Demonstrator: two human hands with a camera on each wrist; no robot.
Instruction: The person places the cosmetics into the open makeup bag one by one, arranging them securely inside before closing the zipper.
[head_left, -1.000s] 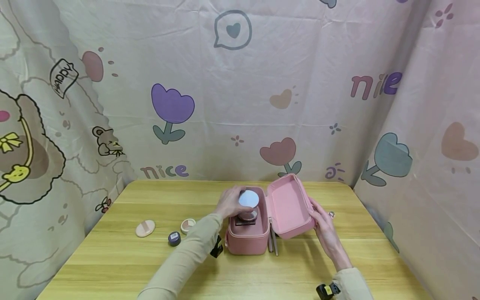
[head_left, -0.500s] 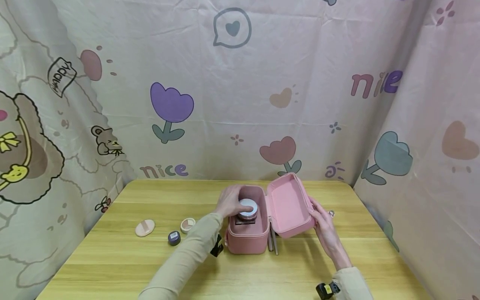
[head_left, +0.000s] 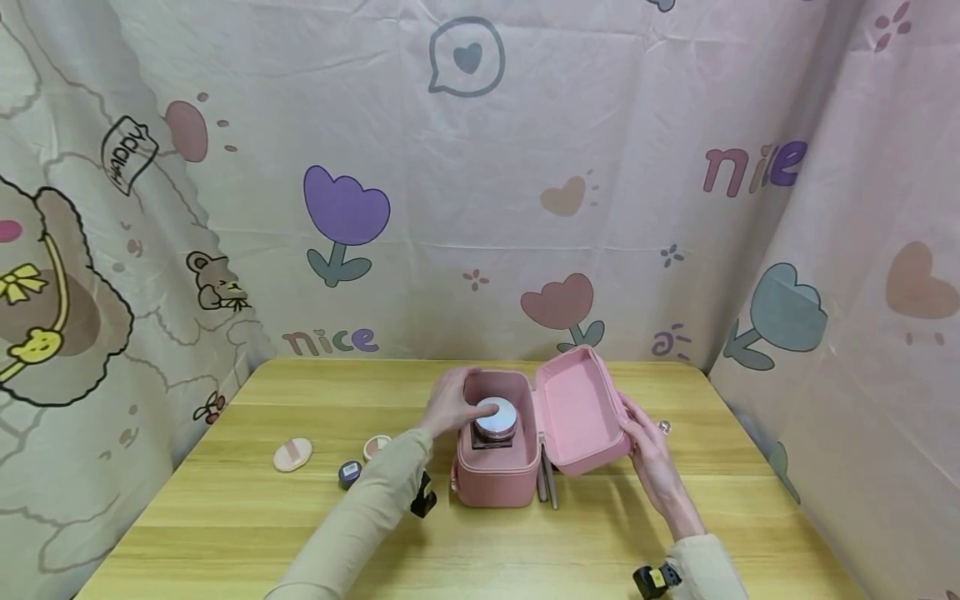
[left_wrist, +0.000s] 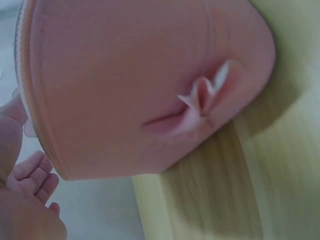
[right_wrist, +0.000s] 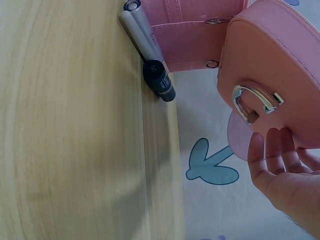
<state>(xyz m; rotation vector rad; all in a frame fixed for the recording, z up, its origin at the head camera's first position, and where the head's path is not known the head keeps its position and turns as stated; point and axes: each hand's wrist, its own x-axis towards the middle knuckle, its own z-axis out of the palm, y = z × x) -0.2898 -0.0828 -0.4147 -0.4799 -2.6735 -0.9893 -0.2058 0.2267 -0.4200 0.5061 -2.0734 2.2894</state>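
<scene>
In the head view a pink cosmetic case [head_left: 495,492] stands with its lid [head_left: 577,408] tilted open to the right. Inside is a round container with a pale, shiny top [head_left: 497,414], above a dark flat piece [head_left: 491,443]. My left hand [head_left: 450,404] reaches over the case's left rim. Its thumb lies by the pale top, with the fingers loosely bent; the left wrist view shows them beyond the rim, partly hidden. At the lid's outer edge my right hand [head_left: 651,454] holds it. In the right wrist view its fingers [right_wrist: 272,150] touch the lid's outer face near a metal-fitted handle [right_wrist: 255,102].
Two slim tubes [head_left: 548,483] lie against the case's right side, beside a small black-capped item [right_wrist: 159,80]. Left on the table [head_left: 225,517] are a powder puff [head_left: 292,454], a small dark jar [head_left: 349,474] and a round compact [head_left: 377,446] partly behind the left sleeve.
The pale-topped container has come down into the case. My left hand has loosened and drawn slightly left. The right hand and the lid have stayed in place.
</scene>
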